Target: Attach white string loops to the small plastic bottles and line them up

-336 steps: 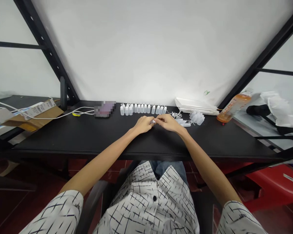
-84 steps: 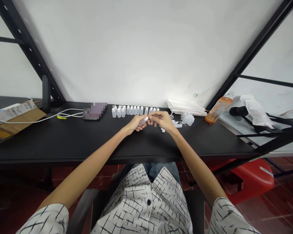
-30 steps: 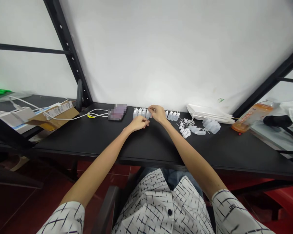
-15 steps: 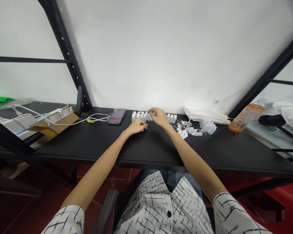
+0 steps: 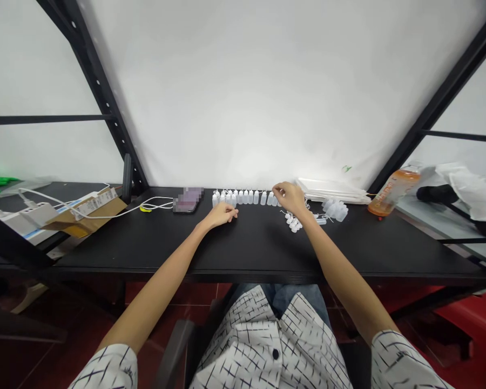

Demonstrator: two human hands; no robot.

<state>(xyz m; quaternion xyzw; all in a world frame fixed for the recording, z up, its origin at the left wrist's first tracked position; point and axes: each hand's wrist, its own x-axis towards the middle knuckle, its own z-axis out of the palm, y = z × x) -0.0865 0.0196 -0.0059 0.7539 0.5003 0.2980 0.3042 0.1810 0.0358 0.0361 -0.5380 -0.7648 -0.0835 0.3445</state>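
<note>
A row of small white plastic dropper bottles (image 5: 250, 198) stands upright along the back of the black table. My left hand (image 5: 222, 215) rests in front of the row's left end, fingers curled in and thumb against them; what is in it, if anything, does not show. Near the right end of the row, my right hand (image 5: 290, 198) has thumb and index finger pinched by the bottle tops, partly covering the bottles there. Anything between those fingertips is too small to make out. Just below the right wrist lies a heap of small white caps (image 5: 294, 222).
Loose translucent bottles (image 5: 335, 209) lie right of the caps, before a stack of white sheets (image 5: 332, 190). An orange drink bottle (image 5: 394, 189) leans farther right. A phone (image 5: 189, 200), a white cable (image 5: 156, 202) and an opened cardboard box (image 5: 87, 213) are leftward.
My right hand has moved right along the row, uncovering the bottles in the middle. My left hand stays near the left end. The camera view has shifted slightly.
</note>
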